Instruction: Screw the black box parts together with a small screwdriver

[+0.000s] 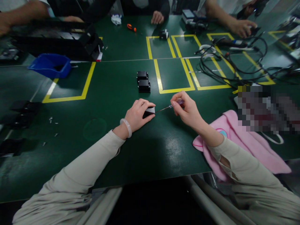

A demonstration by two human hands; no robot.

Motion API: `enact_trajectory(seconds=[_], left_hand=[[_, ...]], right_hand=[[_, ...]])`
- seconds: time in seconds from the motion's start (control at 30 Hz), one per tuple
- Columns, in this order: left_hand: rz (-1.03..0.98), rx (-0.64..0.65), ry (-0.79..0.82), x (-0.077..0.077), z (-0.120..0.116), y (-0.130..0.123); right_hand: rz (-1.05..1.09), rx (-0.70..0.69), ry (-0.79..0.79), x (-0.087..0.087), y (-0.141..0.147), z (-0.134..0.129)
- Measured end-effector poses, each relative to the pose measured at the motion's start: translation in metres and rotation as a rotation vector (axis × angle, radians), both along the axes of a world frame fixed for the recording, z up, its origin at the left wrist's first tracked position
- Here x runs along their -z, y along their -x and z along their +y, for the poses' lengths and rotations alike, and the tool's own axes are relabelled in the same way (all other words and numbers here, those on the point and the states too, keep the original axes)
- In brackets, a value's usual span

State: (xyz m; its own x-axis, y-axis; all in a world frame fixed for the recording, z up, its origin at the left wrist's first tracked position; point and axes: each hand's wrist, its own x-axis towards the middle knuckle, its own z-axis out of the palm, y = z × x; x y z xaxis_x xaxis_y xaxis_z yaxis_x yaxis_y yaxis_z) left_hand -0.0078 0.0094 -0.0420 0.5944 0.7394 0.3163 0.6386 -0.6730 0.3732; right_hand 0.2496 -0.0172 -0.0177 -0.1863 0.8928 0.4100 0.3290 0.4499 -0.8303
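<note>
My left hand (138,114) is closed around a small black block-shaped part (149,110), which rests on the green table. My right hand (186,109) grips the purple handle of a screwdriver (166,108). Its thin shaft points left, and the tip meets the right end of the block or lies very close to it; I cannot tell which. Just beyond my left hand, two similar black blocks (143,82) with small silver screws at their sides stand one behind the other.
Loose screws (51,120) and black parts (23,114) lie left. A blue bin (52,65) and a long black housing (58,40) stand back left. A pink cloth (236,140) lies under my right forearm. Cables (211,70) spread right; co-workers' hands (157,17) are across the table.
</note>
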Motion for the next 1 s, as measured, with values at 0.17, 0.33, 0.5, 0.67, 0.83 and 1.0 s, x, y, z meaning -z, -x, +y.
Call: enact_trajectory(seconds=[0.17, 0.33, 0.5, 0.67, 0.83, 1.0], left_hand=[[0.0, -0.002, 0.009, 0.0001, 0.0004, 0.0001], [-0.002, -0.003, 0.017, 0.0002, 0.0004, -0.0001], [0.002, -0.001, 0.001, 0.0009, 0.0006, 0.0], [0.0, -0.003, 0.012, 0.0003, 0.0003, -0.0004], [0.0, -0.01, 0.014, -0.0008, -0.0004, -0.0004], [0.001, -0.004, 0.01, -0.0007, -0.0001, -0.0002]], right_hand=[[0.0, -0.001, -0.012, -0.0008, 0.0001, 0.0003], [-0.006, 0.0, 0.006, -0.0004, 0.0003, 0.0002], [-0.001, -0.002, -0.004, -0.0006, 0.0005, -0.0003], [-0.009, -0.008, -0.003, -0.001, 0.0004, 0.0001], [-0.008, -0.001, -0.016, -0.0014, 0.0004, 0.0], [-0.013, -0.011, 0.007, -0.0015, 0.0002, -0.0005]])
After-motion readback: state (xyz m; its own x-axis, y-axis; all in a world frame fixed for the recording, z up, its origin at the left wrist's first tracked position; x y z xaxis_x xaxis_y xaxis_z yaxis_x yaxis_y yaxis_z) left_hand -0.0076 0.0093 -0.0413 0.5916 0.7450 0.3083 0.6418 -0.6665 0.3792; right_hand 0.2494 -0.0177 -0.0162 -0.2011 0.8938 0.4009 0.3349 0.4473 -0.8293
